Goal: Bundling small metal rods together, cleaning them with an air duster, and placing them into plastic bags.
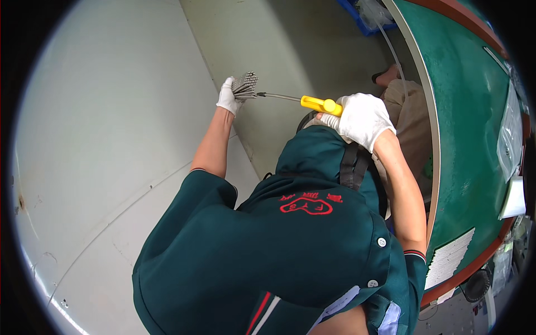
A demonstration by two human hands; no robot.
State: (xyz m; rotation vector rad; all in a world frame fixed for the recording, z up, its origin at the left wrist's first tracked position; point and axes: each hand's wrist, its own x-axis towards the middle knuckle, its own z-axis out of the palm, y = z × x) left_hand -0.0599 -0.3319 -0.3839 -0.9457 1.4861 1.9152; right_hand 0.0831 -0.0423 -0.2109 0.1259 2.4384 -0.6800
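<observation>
My left hand (228, 97), in a white glove, is held out over the floor and closed round a bundle of thin grey rods or tubes (245, 86), their ends fanned out. My right hand (365, 120), also gloved in white, grips a yellow air blow gun (321, 105). The gun's long thin metal nozzle (282, 96) points left, with its dark tip close beside the rods. Whether the tip touches them I cannot tell. Most of the gun's grip is hidden by the glove.
To my right stands a green-topped table (458, 123) with a pale edge. On it lie a row of thin pale rods (449, 259) and a clear plastic bag (509, 134). A blue crate (365, 22) sits beyond; a translucent hose (393, 50) hangs by the table edge.
</observation>
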